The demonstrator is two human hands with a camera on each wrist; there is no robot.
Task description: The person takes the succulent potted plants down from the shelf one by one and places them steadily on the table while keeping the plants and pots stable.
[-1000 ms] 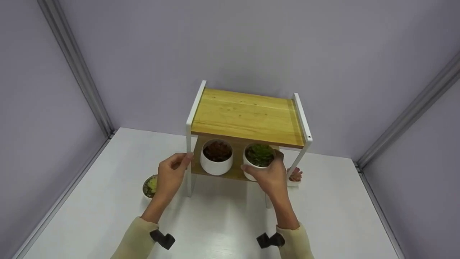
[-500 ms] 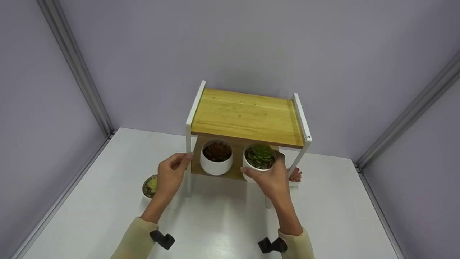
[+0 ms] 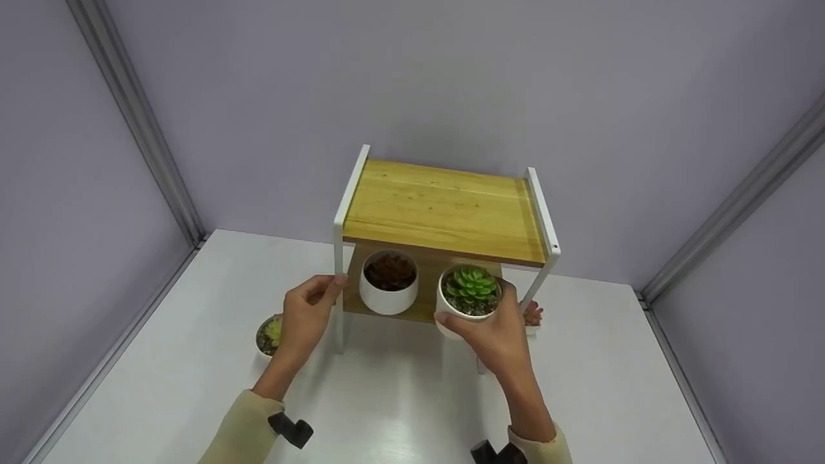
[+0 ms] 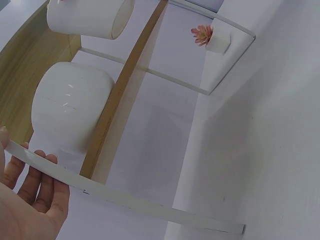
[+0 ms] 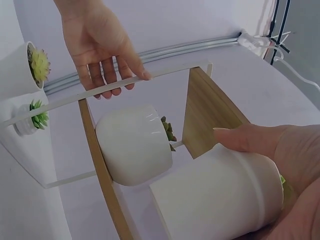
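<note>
A small two-tier wooden shelf with white side frames stands on the white table. My left hand holds its left front leg, thumb on one side and fingers on the other. With my right hand I grip a white pot holding a green succulent, thumb on the near side. In the left wrist view this pot's base hangs apart from the lower board. To its left, a rounder white pot with a dark reddish succulent sits on that board.
A yellow-green potted succulent stands left of the shelf, partly behind my left hand. Close by is a smaller green one. On the right, a pink succulent in a white pot stands beyond the frame. The upper board overhangs both larger pots.
My right hand has drawn the green succulent's pot forward, out from under the upper board and slightly right. My left hand and the reddish plant have stayed put.
</note>
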